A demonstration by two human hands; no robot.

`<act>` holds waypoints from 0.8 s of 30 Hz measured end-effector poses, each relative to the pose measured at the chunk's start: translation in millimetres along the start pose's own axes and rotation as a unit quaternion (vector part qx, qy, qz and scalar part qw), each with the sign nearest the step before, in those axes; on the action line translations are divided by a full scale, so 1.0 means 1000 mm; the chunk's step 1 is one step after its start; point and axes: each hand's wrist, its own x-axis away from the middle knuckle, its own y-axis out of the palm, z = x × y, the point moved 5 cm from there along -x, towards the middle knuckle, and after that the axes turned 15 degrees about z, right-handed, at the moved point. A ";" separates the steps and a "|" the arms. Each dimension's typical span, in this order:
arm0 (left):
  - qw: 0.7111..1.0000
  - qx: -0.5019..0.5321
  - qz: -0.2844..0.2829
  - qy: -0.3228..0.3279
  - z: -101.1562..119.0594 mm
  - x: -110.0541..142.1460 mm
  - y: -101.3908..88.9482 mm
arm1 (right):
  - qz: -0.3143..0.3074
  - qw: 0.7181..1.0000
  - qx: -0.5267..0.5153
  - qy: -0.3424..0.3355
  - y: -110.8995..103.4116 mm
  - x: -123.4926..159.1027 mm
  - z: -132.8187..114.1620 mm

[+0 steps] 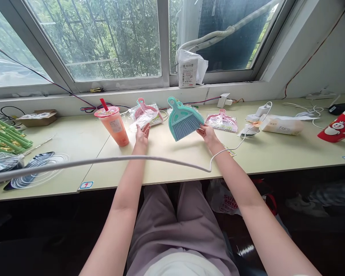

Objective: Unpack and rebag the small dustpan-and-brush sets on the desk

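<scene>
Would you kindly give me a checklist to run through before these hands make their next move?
1. Grip of the right hand on the teal plastic dustpan-and-brush set: ok, at its lower right corner.
2. Left hand gripping the clear-wrapped pink dustpan-and-brush set: cannot tell.
3. Tall orange drink cup with red straw standing on the pale yellow desk: ok.
4. Unobstructed view: not ok, a long white cable crosses the foreground.
</scene>
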 end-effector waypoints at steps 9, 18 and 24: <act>0.926 -0.256 -0.236 -0.144 -0.041 0.032 0.018 | 0.012 1.000 0.000 0.006 0.002 0.003 0.002; 0.959 -0.214 -0.183 -0.001 -0.055 0.043 0.033 | -0.094 0.995 0.046 0.000 0.024 0.023 0.009; 0.976 -0.117 -0.187 0.004 -0.058 0.067 0.045 | -0.101 0.992 0.076 -0.019 0.035 0.020 0.017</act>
